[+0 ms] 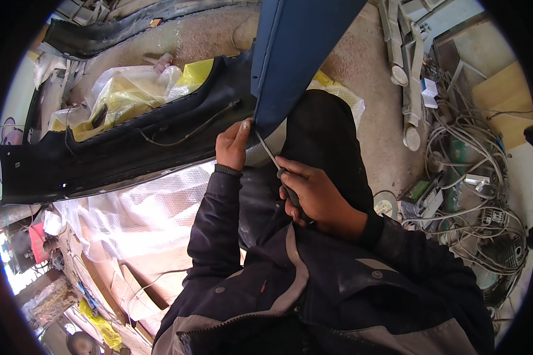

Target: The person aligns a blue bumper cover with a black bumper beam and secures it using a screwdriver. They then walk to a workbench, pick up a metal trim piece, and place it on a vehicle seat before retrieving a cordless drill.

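The right hand (pixel 317 198) grips a slim, rigid screwdriver (pixel 276 167) by its dark handle, tip at the lower edge of the stiff, probably slippery blue panel (pixel 290 59), which the left hand (pixel 232 145) pinches steady.

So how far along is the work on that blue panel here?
Done: nothing finished is visible; the blue panel shows no clear worked area. In hand: the left hand steadies the panel's lower edge while the right hand grips a screwdriver, its tip at that edge. Left: cannot tell; the spot under the tip is hidden. The black bumper lies untouched nearby.
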The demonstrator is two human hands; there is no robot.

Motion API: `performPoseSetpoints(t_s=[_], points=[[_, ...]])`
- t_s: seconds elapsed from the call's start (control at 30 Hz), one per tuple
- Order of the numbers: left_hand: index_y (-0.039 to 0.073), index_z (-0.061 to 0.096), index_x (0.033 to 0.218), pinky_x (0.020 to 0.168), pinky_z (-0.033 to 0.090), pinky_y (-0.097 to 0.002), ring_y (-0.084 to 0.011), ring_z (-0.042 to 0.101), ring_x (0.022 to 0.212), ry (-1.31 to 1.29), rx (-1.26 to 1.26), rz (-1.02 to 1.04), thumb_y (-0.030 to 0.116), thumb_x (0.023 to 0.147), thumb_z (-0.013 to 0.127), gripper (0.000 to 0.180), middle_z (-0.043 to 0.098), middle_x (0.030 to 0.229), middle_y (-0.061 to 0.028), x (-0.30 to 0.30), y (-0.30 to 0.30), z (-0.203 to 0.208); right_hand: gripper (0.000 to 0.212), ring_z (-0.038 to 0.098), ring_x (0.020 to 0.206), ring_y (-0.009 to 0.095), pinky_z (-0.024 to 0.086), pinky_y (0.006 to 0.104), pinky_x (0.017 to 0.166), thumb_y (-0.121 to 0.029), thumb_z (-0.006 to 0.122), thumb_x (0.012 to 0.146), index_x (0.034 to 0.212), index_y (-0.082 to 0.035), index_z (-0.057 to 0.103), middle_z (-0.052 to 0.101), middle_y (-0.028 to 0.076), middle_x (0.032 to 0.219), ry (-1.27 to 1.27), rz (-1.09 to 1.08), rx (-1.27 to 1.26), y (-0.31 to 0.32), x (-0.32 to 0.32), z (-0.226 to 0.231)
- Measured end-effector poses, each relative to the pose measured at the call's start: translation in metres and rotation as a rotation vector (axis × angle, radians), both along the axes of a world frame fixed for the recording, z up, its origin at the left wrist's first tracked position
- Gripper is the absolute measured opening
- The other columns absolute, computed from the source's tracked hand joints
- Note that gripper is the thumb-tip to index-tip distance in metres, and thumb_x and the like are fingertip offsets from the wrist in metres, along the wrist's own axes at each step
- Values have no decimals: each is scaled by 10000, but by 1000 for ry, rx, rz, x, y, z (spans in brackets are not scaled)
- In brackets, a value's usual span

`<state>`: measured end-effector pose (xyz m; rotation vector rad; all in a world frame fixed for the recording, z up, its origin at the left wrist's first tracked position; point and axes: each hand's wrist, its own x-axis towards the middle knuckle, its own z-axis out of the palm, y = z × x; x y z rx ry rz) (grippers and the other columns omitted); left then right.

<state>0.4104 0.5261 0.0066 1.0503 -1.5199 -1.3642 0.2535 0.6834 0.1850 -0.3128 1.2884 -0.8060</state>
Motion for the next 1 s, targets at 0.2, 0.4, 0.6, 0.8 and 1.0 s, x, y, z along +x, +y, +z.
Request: performPoseSetpoints(t_s=[0.2, 0.4, 0.6, 0.8, 1.0], points=[[-59, 762, 1225, 907, 528, -302, -144, 697, 1003, -42, -26, 26, 394, 1102, 646, 483, 808, 1058, -143, -6, 1, 3, 519, 560, 566, 115, 474, 299, 471, -179, 510, 1118, 1626, -78, 471, 579, 43, 834, 343, 164, -240, 4, 4, -24], [-97, 745, 1246, 943, 510, -280, -125, 657, 1044, -77, 0, 19, 386, 1109, 647, 512, 797, 1111, -109, -7, 2, 2, 542, 559, 580, 111, 457, 270, 474, -194, 502, 1132, 1658, -95, 416, 581, 48, 873, 33, 42, -26, -2, -10, -10], [-59, 764, 1219, 935, 538, -324, -179, 722, 1032, -74, -9, 32, 419, 1103, 638, 508, 809, 1097, -166, -8, 1, -7, 566, 566, 580, 124, 467, 283, 452, -187, 516, 1129, 1670, -87, 383, 583, 63, 876, -136, -31, 13, -9, -19, -4], [-58, 767, 1216, 930, 536, -320, -161, 707, 1019, -78, -24, 56, 411, 1099, 649, 497, 811, 1080, -149, -10, 2, -9, 563, 569, 579, 130, 472, 286, 449, -170, 512, 1128, 1669, -84, 382, 588, 64, 880, 90, 89, -66, -3, -10, -16], [-56, 769, 1216, 922, 529, -306, -138, 687, 1004, -71, -16, 49, 404, 1100, 650, 489, 808, 1061, -131, -12, 3, -9, 533, 553, 572, 126, 471, 287, 444, -198, 478, 1128, 1653, -122, 427, 561, 61, 874, -231, -95, 4, -1, -21, -15]])
